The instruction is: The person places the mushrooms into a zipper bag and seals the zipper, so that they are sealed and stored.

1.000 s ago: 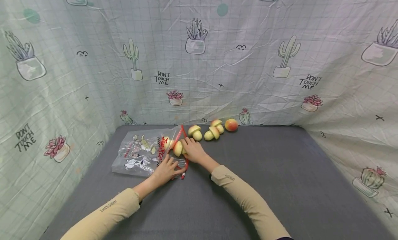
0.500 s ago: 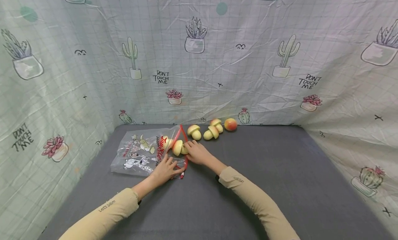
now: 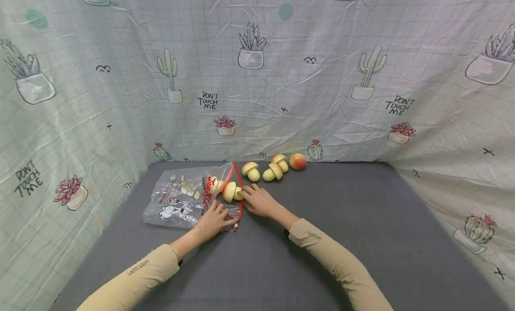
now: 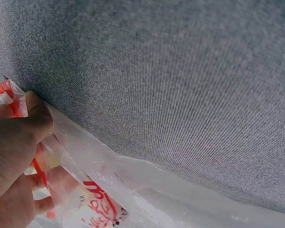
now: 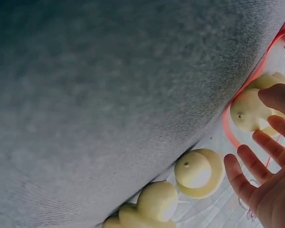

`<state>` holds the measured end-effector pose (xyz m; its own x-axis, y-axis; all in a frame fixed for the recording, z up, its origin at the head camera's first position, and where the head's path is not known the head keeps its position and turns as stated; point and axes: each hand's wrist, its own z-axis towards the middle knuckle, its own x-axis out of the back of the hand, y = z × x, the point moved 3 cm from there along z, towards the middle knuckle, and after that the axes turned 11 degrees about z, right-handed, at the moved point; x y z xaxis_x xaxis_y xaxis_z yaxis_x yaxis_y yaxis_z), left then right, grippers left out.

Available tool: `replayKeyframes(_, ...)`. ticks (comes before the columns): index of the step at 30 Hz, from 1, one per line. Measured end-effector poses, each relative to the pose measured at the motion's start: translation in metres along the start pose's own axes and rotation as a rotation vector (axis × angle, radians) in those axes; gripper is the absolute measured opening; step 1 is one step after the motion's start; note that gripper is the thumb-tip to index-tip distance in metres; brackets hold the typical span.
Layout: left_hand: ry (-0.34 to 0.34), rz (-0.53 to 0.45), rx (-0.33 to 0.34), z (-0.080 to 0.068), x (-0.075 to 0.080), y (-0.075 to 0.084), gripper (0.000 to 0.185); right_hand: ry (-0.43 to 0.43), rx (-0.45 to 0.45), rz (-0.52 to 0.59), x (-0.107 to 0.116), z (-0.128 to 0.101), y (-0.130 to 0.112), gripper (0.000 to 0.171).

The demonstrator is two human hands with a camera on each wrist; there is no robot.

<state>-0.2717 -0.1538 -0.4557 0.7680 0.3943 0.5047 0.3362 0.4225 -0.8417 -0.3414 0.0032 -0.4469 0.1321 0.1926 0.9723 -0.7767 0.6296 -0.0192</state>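
A clear plastic zip bag (image 3: 161, 212) with cartoon animals and red lettering lies on its side, its red-edged mouth facing right. My left hand (image 3: 212, 222) grips the near corner of that mouth; in the left wrist view the thumb (image 4: 37, 107) presses the plastic by the red zip. One yellow toy mushroom (image 3: 216, 185) shows through the plastic inside. Another toy mushroom (image 3: 230, 192) lies in the mouth, stem toward the right. My right hand (image 3: 259, 201) is at that stem, fingers (image 5: 254, 164) spread and fairly straight, thumb overlapping the mushroom in the right wrist view.
Behind the right hand lie a toy mushroom (image 3: 251, 171), a second mushroom (image 3: 273, 172) and a third mushroom (image 3: 280, 162), with a round red-yellow fruit (image 3: 298, 161) to their right. A patterned cloth (image 3: 338, 109) hangs around the grey table (image 3: 362, 221).
My right hand has drawn back slightly to the right and toward me, showing more of the mushroom in the bag's mouth. The left hand and the bag stay about where they were.
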Motion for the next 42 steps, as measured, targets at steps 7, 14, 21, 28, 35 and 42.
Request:
replayKeyframes(7,-0.011,0.008,-0.007,0.000,0.003,0.000,0.058,0.018,0.041,0.039,-0.010,-0.001,0.009,0.048)
replayKeyframes(14,-0.032,0.008,-0.012,0.000,0.003,0.000,0.057,-0.021,0.014,0.018,-0.004,-0.001,0.000,0.050)
replayKeyframes(21,-0.015,0.001,-0.007,0.000,0.001,0.001,0.057,-0.032,-0.002,-0.005,-0.002,0.001,-0.003,0.052)
replayKeyframes(28,-0.008,-0.007,-0.001,0.000,-0.001,0.000,0.061,-0.020,0.002,0.003,-0.005,0.005,-0.002,0.052)
replayKeyframes(35,-0.019,-0.018,0.000,0.001,0.001,-0.001,0.060,0.014,0.005,0.017,-0.006,0.010,-0.003,0.048)
replayKeyframes(42,-0.020,-0.012,-0.002,0.001,0.001,-0.002,0.061,-0.007,-0.001,0.001,-0.008,0.017,-0.005,0.047)
